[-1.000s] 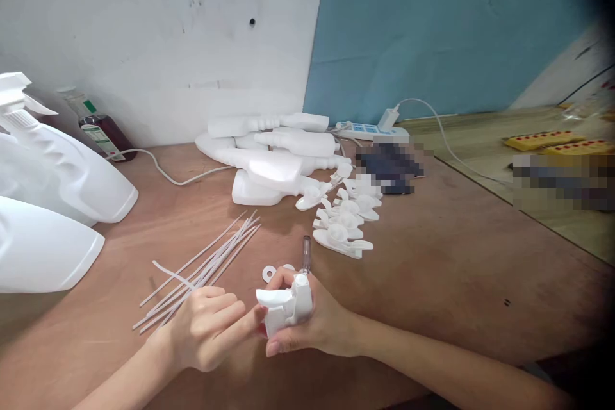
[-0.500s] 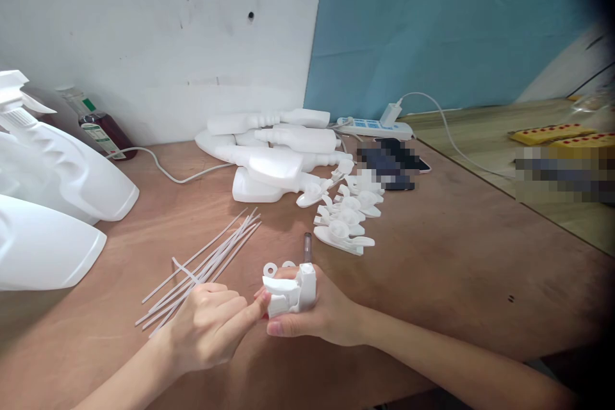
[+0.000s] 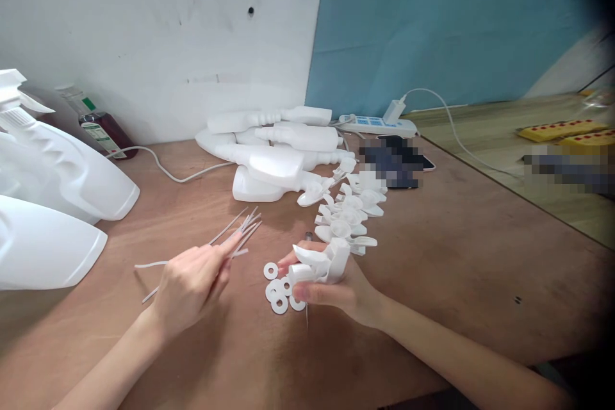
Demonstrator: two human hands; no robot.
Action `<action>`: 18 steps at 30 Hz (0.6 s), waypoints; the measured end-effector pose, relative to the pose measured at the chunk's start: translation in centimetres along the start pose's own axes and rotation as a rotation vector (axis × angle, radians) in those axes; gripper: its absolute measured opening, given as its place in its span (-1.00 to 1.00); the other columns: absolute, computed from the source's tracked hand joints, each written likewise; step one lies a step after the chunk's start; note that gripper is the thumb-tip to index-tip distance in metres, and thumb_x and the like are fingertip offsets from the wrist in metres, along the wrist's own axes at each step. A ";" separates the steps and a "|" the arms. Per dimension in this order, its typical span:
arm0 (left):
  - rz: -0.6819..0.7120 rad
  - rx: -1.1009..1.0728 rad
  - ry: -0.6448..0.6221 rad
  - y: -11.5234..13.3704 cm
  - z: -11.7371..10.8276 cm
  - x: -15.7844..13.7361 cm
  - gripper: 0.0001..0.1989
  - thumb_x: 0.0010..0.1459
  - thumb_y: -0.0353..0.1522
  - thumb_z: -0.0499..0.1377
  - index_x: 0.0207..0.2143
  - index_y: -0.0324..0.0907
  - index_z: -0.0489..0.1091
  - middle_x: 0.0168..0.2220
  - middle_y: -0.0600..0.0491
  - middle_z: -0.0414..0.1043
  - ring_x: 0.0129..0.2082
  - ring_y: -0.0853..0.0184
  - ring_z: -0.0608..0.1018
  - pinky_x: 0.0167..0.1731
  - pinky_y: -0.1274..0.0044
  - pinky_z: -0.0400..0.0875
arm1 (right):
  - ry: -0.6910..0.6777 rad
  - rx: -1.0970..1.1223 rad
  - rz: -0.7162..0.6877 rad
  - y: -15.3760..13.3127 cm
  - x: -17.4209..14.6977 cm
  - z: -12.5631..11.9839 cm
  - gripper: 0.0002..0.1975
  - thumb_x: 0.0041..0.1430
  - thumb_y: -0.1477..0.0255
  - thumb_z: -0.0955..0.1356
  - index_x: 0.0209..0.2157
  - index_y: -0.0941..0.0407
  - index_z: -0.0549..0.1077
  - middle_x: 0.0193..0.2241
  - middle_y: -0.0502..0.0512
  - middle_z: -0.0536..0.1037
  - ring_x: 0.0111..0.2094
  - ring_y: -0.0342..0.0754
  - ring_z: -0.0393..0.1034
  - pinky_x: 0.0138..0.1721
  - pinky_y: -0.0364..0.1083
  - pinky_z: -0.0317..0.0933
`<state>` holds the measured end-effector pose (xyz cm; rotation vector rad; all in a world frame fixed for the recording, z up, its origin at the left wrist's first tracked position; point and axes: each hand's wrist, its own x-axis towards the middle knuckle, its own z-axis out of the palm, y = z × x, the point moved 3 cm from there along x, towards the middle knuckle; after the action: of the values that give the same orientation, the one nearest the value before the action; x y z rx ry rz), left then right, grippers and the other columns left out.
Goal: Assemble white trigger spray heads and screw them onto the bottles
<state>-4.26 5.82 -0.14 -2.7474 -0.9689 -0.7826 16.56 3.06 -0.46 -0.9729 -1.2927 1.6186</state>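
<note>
Head view of a wooden worktop [image 3: 456, 256]. The right hand [image 3: 336, 285], at 6 o'clock of the frame, is closed around a white trigger-sprayer head [image 3: 323, 262], nozzle pointing toward 9 o'clock. The left hand [image 3: 192, 282] has left the sprayer head, which it was touching half a second ago, and now lies over the bundle of thin white dip tubes [image 3: 235, 234] at 8 o'clock of the sprayer; its fingers are loosely curled and pinch toward one tube, though whether a tube is actually gripped cannot be told. This shift suggests the work on the head has passed to fetching a tube. Small white washers [image 3: 278, 288], previously half covered, now lie exposed just beside the right hand. Further sprayer parts [image 3: 348, 218] and empty bottles [image 3: 273, 154] lie at 12 o'clock. Large white bottles [image 3: 48, 205] are cut off at the left edge; a flat object near the power strip [image 3: 375, 123] is blurred out.
</note>
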 end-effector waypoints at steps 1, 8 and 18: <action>-0.052 0.003 -0.008 -0.3 0.1 0.1 -0.60 0.18 -0.49 -0.08 0.09 -0.27 0.12 -0.52 0.09 0.34 -0.54 0.42 0.39 -0.50 0.58 0.27 | -0.003 0.005 0.015 0.1 0.0 0.1 -0.72 -0.17 0.41 0.46 -0.34 0.20 0.46 -0.49 0.00 0.42 -0.50 -0.20 0.29 -0.50 -0.20 0.20; -0.180 0.167 -0.063 -1.9 1.7 0.3 -0.43 0.18 -0.37 -0.03 0.21 -0.30 -0.12 0.08 -0.23 0.18 0.05 0.08 0.25 -0.07 0.30 0.25 | 0.056 0.047 -0.007 0.7 -0.3 0.2 -0.70 -0.07 0.33 0.42 -0.28 0.18 0.43 -0.40 0.05 0.44 -0.48 -0.21 0.28 -0.49 -0.21 0.18; -0.056 -0.005 -0.193 1.3 1.2 0.4 -0.71 0.14 -0.42 -0.02 -0.07 -0.17 0.26 -0.10 -0.07 0.35 -0.08 0.21 0.35 -0.12 0.36 0.19 | -0.022 0.022 -0.089 1.0 -0.6 1.2 -0.49 0.17 0.05 0.14 -0.16 0.17 0.39 -0.43 0.07 0.40 -0.44 -0.16 0.28 -0.47 -0.19 0.15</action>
<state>-2.69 5.35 -0.86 -2.8524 -1.0842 -0.5352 15.55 1.96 -1.22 -0.8746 -1.3125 1.5763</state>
